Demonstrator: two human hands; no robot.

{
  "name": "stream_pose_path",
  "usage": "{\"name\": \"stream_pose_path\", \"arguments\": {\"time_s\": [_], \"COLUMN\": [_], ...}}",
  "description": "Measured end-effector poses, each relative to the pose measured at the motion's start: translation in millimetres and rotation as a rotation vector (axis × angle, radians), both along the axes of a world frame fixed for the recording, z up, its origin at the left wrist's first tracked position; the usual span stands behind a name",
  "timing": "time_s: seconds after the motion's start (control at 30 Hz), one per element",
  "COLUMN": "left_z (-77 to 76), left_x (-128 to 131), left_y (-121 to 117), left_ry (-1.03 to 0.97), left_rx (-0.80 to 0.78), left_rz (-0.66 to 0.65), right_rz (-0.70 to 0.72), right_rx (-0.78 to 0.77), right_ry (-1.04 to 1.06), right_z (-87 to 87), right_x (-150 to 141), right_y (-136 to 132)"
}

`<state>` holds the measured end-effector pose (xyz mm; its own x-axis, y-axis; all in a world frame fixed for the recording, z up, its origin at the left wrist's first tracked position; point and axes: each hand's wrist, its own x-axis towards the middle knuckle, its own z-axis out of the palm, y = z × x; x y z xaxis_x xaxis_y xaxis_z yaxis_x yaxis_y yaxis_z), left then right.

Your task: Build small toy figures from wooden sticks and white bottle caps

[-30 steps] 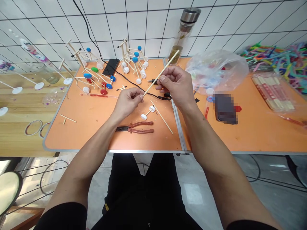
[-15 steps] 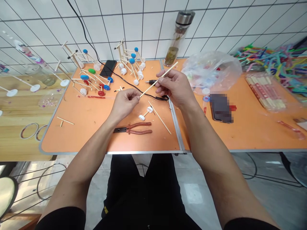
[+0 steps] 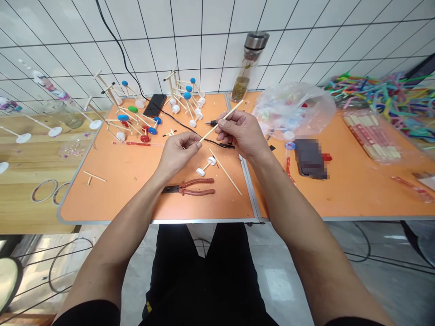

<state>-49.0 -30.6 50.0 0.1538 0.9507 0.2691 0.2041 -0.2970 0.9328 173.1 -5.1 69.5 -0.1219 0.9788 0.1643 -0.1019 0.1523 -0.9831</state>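
Observation:
My right hand (image 3: pixel 240 134) pinches a thin wooden stick (image 3: pixel 222 121) between thumb and fingers, above the orange table (image 3: pixel 112 199). My left hand (image 3: pixel 178 151) has its fingertips closed on the stick's lower end. A black cable (image 3: pixel 207 136) runs under my hands to a small black-handled tool (image 3: pixel 211 122). Below my left hand lie red-handled pliers (image 3: pixel 188 188). A loose wooden stick (image 3: pixel 226 172) and a short axle with white bottle-cap wheels (image 3: pixel 205 166) lie near my hands.
Stick models with blue and red caps (image 3: pixel 136 113) stand at the table's back, beside a black phone (image 3: pixel 154 105). A glass bottle (image 3: pixel 242 68), a plastic bag (image 3: pixel 294 111), a pixelated dark object (image 3: pixel 310 158) and colourful pipe cleaners (image 3: pixel 380 99) lie to the right.
The whole scene has shifted lower in the view. My hands have come slightly closer together, and the stick now sits at a flatter tilt, still in both hands.

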Motion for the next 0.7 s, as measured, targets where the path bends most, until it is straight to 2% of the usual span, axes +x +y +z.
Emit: {"name": "stream_pose_path", "arguments": {"time_s": [0.27,0.47,0.7], "left_z": [0.4,2.1,-0.7], "left_x": [-1,-4,-5], "left_y": [0,2,3], "left_ry": [0.047,0.047,0.056], "left_rx": [0.015,-0.010,-0.015], "left_rz": [0.014,0.043,0.055], "right_rz": [0.020,-0.129,-0.227], "right_rx": [0.019,0.096,0.167], "right_ry": [0.014,0.021,0.007], "right_z": [-0.4,-0.5,3.0], "right_x": [-2,3,5], "right_y": [-2,6,7]}}
